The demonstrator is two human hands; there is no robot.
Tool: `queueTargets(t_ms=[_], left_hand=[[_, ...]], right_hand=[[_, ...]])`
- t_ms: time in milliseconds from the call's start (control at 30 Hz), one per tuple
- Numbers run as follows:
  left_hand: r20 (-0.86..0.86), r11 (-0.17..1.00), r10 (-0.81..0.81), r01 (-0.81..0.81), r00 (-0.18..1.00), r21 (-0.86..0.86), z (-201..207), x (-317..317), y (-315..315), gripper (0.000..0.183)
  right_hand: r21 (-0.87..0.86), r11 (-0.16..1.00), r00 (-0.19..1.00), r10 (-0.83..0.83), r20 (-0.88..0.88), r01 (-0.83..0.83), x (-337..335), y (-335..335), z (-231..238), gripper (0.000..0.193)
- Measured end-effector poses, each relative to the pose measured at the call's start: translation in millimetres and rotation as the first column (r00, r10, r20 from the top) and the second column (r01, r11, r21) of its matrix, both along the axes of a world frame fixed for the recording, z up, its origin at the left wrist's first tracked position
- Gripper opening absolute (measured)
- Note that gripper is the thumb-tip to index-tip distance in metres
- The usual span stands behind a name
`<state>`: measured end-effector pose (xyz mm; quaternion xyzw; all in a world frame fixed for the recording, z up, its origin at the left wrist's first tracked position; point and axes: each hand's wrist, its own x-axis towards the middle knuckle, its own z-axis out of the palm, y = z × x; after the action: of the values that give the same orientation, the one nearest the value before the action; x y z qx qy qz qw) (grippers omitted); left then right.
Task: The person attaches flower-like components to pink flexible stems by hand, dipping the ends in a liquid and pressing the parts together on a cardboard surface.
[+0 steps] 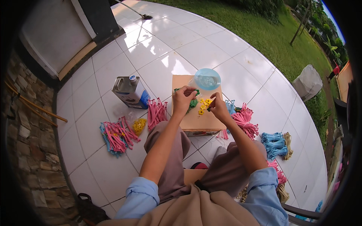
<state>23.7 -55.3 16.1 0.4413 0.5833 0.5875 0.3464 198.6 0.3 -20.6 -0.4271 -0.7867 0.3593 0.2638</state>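
Observation:
Both hands are over a cardboard-topped box (201, 123) between my knees. My left hand (183, 100) is pinched at the fingertips on a small green piece (197, 91). More green pieces (193, 104) lie right beside its fingers. My right hand (220, 107) is also closed in a pinch, on a tiny dark green piece (209, 109) whose kind is too small to tell. Small yellow flower-shaped pieces (205, 102) lie scattered between the two hands. Behind them, at the box's far edge, stands a light blue plastic bowl (207, 79).
A metal can (131, 91) stands left of the box. Near it are pink strand bundles (157, 113), a pink-and-blue pile (117, 135) and a clear bag of yellow pieces (139, 126). To the right lie pink (245, 120), blue (274, 145) and beige bundles (288, 146) on white tiles.

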Motion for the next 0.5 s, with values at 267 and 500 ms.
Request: queueTargets(t_ms=[267,500], left_hand=[[0.001,0.998,-0.035,0.035,0.999,0.058,-4,-1,0,0.015],[0.329,0.949,-0.303,0.317,0.895,0.012,9,11,-7,0.02]], right_hand=[[0.21,0.975,0.989,0.097,-0.112,-0.072,7,-5,11,0.038],[0.012,0.997,0.911,0.07,-0.405,-0.072,-6,-25,62,0.031]])
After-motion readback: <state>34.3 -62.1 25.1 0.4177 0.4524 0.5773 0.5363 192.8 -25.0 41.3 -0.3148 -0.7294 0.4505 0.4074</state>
